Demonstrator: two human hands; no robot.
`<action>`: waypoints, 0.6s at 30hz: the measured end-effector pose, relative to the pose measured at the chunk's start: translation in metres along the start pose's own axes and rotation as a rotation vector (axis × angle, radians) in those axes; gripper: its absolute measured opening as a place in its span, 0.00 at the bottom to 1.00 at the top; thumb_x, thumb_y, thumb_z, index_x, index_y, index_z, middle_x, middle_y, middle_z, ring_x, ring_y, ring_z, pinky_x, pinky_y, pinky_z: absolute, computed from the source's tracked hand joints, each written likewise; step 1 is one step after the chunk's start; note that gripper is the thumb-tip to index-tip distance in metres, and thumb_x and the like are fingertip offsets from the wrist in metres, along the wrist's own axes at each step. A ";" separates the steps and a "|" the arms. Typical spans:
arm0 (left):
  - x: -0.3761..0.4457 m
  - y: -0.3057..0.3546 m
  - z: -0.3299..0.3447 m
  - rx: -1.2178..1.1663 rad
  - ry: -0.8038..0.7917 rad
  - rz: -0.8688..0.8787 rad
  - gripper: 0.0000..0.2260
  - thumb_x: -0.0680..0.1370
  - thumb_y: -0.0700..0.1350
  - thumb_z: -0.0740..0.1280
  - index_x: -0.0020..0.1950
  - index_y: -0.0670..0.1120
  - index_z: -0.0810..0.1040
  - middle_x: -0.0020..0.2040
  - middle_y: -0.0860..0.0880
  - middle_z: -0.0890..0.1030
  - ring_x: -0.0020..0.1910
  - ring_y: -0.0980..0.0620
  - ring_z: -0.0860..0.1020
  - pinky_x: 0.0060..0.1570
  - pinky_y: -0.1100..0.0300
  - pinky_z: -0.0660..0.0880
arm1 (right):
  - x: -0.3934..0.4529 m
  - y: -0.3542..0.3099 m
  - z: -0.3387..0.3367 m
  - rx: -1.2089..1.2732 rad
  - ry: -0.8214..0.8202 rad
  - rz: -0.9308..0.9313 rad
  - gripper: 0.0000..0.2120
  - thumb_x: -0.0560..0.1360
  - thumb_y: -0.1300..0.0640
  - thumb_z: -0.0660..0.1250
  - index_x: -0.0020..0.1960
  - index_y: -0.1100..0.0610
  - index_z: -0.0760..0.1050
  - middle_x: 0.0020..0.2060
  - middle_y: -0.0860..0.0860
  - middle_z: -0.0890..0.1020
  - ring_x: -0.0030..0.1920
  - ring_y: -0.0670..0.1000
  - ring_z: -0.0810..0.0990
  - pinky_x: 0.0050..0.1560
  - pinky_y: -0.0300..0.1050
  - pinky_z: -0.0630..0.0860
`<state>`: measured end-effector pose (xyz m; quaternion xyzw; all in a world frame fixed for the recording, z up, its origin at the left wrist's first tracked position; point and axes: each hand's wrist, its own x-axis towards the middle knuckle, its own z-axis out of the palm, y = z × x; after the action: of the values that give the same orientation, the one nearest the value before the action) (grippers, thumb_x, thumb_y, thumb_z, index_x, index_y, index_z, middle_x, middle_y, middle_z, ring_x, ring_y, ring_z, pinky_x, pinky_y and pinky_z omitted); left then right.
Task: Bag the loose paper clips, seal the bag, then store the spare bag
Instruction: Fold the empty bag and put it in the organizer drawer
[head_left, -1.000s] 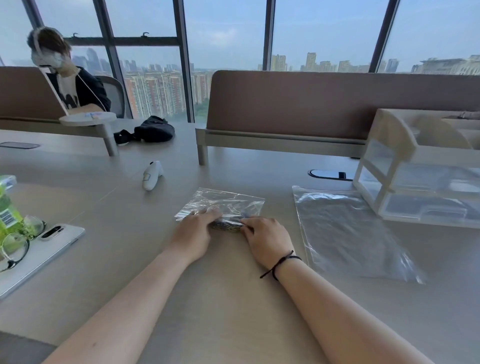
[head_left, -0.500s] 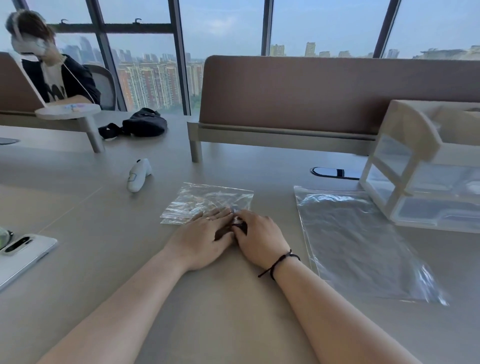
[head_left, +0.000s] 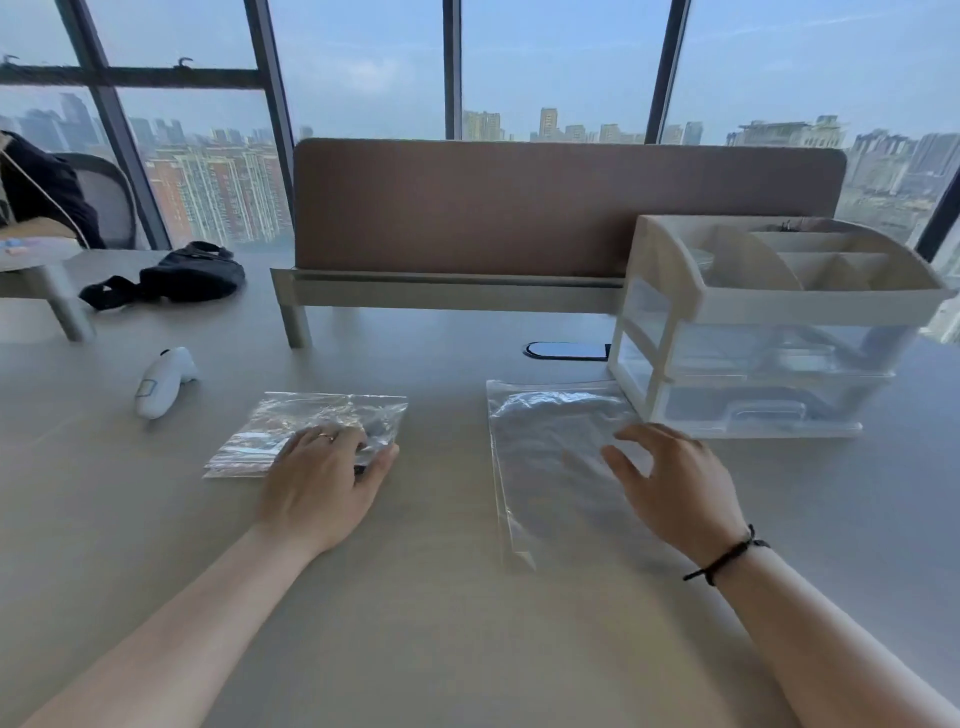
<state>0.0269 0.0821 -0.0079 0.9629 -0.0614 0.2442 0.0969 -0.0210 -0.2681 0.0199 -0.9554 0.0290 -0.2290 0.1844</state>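
A small clear zip bag lies flat on the desk, left of centre. My left hand rests flat on its near right part, fingers spread, covering the dark paper clips inside; only a dark sliver shows by my fingers. A larger clear spare bag lies flat to the right. My right hand hovers over the spare bag's right side, fingers apart and holding nothing. A black cord sits on my right wrist.
A white desk organiser with clear drawers stands right behind the spare bag. A white handheld controller lies at the left, a black pouch farther back. A brown divider panel crosses the desk's back, with a cable port before it.
My right hand left the small bag and moved right, over the spare bag, opening its fingers. My left hand stayed on the small bag. The view shifted right.
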 end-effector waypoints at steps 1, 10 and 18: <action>0.002 0.009 0.001 -0.015 0.045 0.015 0.27 0.76 0.65 0.52 0.53 0.47 0.80 0.52 0.47 0.83 0.57 0.43 0.78 0.59 0.51 0.72 | 0.002 0.010 -0.003 0.010 -0.033 0.062 0.16 0.76 0.41 0.65 0.57 0.49 0.81 0.56 0.47 0.84 0.55 0.55 0.81 0.50 0.47 0.77; -0.009 0.121 0.019 -0.286 -0.291 0.313 0.26 0.74 0.70 0.58 0.68 0.59 0.72 0.73 0.60 0.68 0.71 0.57 0.67 0.70 0.56 0.64 | 0.007 0.026 0.015 0.031 -0.286 0.067 0.25 0.75 0.36 0.63 0.64 0.49 0.76 0.60 0.48 0.80 0.60 0.53 0.77 0.61 0.47 0.71; -0.013 0.094 0.015 -0.420 -0.334 0.227 0.28 0.69 0.73 0.61 0.65 0.63 0.73 0.72 0.64 0.67 0.70 0.65 0.65 0.69 0.59 0.64 | 0.003 0.020 0.016 0.083 -0.303 -0.012 0.28 0.73 0.32 0.60 0.67 0.45 0.74 0.66 0.43 0.77 0.66 0.46 0.74 0.69 0.46 0.65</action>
<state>0.0068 -0.0119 -0.0127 0.9355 -0.2333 0.0736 0.2549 -0.0107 -0.2819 0.0008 -0.9707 -0.0143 -0.0845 0.2246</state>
